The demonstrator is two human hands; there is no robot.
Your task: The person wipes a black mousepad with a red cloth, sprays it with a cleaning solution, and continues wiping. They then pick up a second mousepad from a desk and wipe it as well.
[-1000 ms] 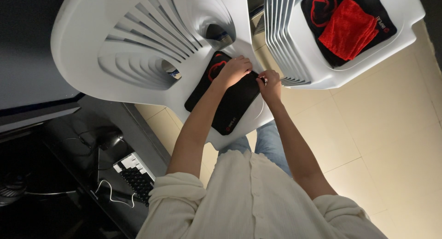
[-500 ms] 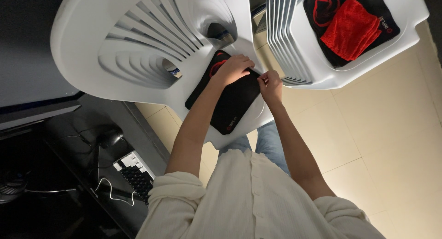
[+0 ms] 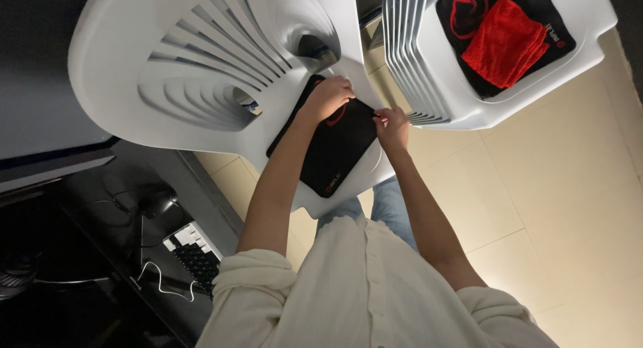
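I am pressing my left hand [image 3: 328, 97] flat on the far end of the black mat [image 3: 331, 144], fingers spread, gripping nothing. My right hand [image 3: 392, 127] is pinching the mat's right edge. The mat is lying on the seat of the white chair [image 3: 201, 73], near its front edge. A second chair [image 3: 589, 20], far right, is holding a red cloth [image 3: 502, 43]; bare floor [image 3: 569, 187] is lying open to the right.
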